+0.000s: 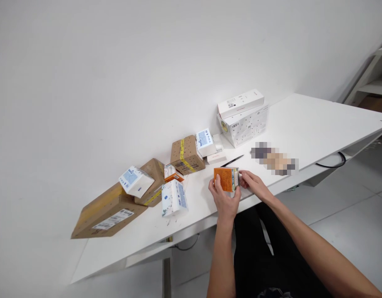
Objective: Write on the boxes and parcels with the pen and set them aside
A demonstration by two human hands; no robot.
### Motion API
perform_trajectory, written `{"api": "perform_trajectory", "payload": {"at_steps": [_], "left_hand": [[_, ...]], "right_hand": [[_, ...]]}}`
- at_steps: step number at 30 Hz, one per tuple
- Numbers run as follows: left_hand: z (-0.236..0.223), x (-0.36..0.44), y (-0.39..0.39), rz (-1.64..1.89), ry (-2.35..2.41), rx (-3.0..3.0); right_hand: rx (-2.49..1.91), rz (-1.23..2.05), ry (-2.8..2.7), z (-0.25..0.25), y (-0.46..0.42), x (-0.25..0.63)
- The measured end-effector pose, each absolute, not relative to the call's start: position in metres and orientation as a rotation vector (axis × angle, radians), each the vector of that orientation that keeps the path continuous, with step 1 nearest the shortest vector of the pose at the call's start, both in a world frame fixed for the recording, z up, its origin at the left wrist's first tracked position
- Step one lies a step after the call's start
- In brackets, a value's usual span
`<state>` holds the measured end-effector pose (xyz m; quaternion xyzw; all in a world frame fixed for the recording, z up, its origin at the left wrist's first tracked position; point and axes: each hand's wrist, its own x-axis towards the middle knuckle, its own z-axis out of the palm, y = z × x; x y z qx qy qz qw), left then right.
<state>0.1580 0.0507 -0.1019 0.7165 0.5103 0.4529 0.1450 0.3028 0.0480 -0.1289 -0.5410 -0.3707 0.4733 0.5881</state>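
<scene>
A small orange box (223, 179) with a white and green printed end is in my left hand (226, 198). The fingers of that hand wrap round its left side and the thumb presses its near right edge. My right hand (250, 182) is closed, fingers curled together right at the printed end of the box. What lies between those fingertips is too small to tell. The box is held just over the front part of the white table (195, 196). Just behind it lies a black pen-like thing (233, 160).
Cardboard boxes (112, 211) with yellow tape, white-and-blue packs (175, 198) and another orange box (173, 173) line the wall on the left. Behind stands a large white carton (247, 126) with a long white box (240, 103) on top. A blurred-out item (274, 158) lies right.
</scene>
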Motion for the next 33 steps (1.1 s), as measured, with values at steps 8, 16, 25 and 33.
{"api": "perform_trajectory", "payload": {"at_steps": [8, 16, 25, 33], "left_hand": [[-0.107, 0.157, 0.055, 1.338, 1.208, 1.237], [-0.114, 0.167, 0.044, 1.291, 1.175, 1.234], [-0.122, 0.148, 0.065, 1.291, 1.123, 1.033], [-0.114, 0.142, 0.068, 1.129, 0.895, 0.885]], "right_hand": [[-1.198, 1.079, -0.908, -0.120, 0.036, 0.302], [-1.203, 0.950, -0.965, -0.117, 0.037, 0.308], [-1.117, 1.005, -0.780, -0.124, 0.041, 0.304], [-1.163, 0.936, -0.828, -0.119, 0.058, 0.308]]}}
